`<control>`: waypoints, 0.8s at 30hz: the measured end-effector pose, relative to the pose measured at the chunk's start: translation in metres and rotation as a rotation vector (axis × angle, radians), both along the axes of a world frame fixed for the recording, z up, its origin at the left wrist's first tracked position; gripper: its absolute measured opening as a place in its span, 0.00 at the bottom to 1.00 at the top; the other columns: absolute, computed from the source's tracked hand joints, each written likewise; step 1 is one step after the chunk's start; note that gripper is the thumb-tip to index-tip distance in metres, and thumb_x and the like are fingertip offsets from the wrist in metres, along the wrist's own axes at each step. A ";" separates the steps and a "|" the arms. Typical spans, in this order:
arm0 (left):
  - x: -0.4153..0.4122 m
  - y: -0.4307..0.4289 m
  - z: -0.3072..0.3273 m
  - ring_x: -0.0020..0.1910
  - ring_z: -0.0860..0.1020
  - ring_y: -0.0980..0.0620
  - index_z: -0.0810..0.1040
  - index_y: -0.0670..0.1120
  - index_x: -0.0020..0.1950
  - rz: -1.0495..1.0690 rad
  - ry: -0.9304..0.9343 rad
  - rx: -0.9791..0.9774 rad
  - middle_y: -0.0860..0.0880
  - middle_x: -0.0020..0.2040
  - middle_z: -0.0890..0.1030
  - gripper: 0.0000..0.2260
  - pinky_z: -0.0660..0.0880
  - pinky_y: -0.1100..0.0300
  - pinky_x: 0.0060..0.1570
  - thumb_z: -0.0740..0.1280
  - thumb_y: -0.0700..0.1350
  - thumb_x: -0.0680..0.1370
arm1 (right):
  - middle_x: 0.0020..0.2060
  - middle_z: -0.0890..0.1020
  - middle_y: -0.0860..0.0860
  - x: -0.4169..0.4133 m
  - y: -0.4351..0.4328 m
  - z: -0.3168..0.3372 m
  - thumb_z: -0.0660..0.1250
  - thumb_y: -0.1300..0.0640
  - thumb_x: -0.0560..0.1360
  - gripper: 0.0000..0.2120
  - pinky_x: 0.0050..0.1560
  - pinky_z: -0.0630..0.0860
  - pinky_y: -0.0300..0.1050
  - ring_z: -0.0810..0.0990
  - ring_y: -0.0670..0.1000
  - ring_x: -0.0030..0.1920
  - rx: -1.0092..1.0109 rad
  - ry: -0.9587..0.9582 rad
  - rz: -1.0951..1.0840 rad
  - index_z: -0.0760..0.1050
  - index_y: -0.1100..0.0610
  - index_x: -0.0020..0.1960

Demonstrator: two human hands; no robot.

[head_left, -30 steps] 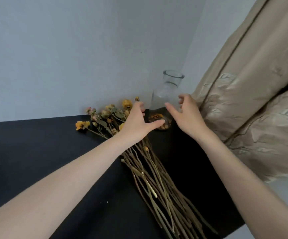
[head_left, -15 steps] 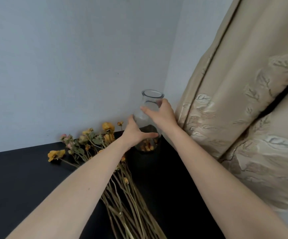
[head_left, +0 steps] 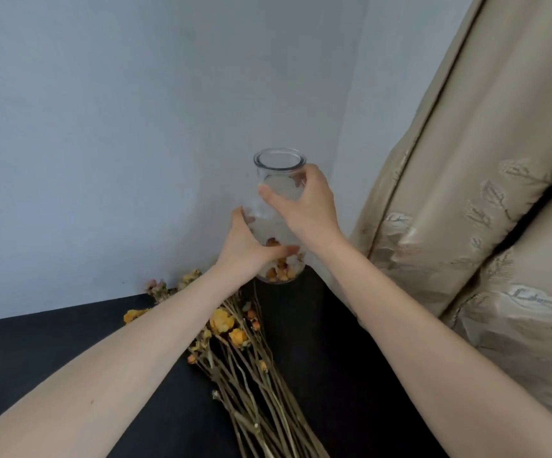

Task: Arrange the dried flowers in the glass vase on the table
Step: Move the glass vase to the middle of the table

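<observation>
A clear glass vase (head_left: 279, 166) with dried petals at its bottom is held above the far corner of the black table (head_left: 36, 352). My left hand (head_left: 251, 249) wraps its lower body from the left. My right hand (head_left: 304, 206) grips its neck and shoulder from the right. A bundle of dried flowers (head_left: 235, 342) with yellow and pink heads and long tan stems lies flat on the table below my left forearm, stems pointing toward me.
A beige embroidered curtain (head_left: 466, 226) hangs close on the right, next to the vase. A pale wall (head_left: 136, 127) runs behind the table and meets another wall at the corner.
Both hands went from reaching toward the vase to closing on it. The vase now sits higher, its base off the table.
</observation>
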State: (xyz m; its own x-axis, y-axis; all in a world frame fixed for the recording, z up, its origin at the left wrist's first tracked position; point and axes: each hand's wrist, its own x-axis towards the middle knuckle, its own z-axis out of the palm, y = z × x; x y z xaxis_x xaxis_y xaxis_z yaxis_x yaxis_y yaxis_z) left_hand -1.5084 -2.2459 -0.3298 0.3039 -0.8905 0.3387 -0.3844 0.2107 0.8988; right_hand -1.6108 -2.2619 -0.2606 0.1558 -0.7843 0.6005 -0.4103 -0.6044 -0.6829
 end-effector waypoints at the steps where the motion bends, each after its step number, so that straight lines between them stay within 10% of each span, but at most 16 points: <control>1: 0.007 0.013 0.007 0.49 0.69 0.64 0.58 0.52 0.66 0.012 -0.004 -0.026 0.60 0.51 0.68 0.44 0.67 0.74 0.41 0.79 0.55 0.58 | 0.50 0.71 0.47 0.006 0.011 0.007 0.72 0.46 0.69 0.23 0.49 0.65 0.39 0.70 0.47 0.51 -0.010 -0.011 0.019 0.70 0.57 0.56; 11: 0.077 0.207 -0.002 0.55 0.71 0.65 0.61 0.58 0.63 0.166 0.025 -0.006 0.60 0.56 0.71 0.43 0.68 0.70 0.44 0.80 0.58 0.54 | 0.44 0.73 0.39 0.069 0.155 0.005 0.75 0.49 0.67 0.24 0.40 0.68 0.19 0.72 0.35 0.44 0.119 -0.070 0.466 0.65 0.55 0.54; 16: 0.097 0.288 -0.027 0.60 0.74 0.54 0.63 0.53 0.67 0.247 0.048 0.099 0.53 0.62 0.73 0.44 0.74 0.56 0.58 0.81 0.52 0.57 | 0.46 0.73 0.39 0.095 0.213 -0.030 0.73 0.47 0.68 0.25 0.39 0.68 0.20 0.73 0.37 0.46 0.174 -0.010 0.592 0.63 0.52 0.56; 24: 0.106 0.334 -0.051 0.57 0.75 0.59 0.66 0.59 0.61 0.285 0.115 0.116 0.57 0.58 0.75 0.38 0.75 0.61 0.53 0.81 0.49 0.57 | 0.44 0.73 0.36 0.113 0.249 -0.057 0.74 0.47 0.67 0.24 0.40 0.67 0.18 0.73 0.29 0.45 0.163 -0.006 0.678 0.65 0.50 0.55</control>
State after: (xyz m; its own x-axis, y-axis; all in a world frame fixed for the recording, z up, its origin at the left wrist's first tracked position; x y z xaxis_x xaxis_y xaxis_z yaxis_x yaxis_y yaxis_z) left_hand -1.4027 -1.9118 -0.3804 0.5770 -0.7947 0.1888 -0.3076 0.0027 0.9515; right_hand -1.4975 -2.0130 -0.3177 0.6401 -0.5951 0.4860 0.0258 -0.6156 -0.7877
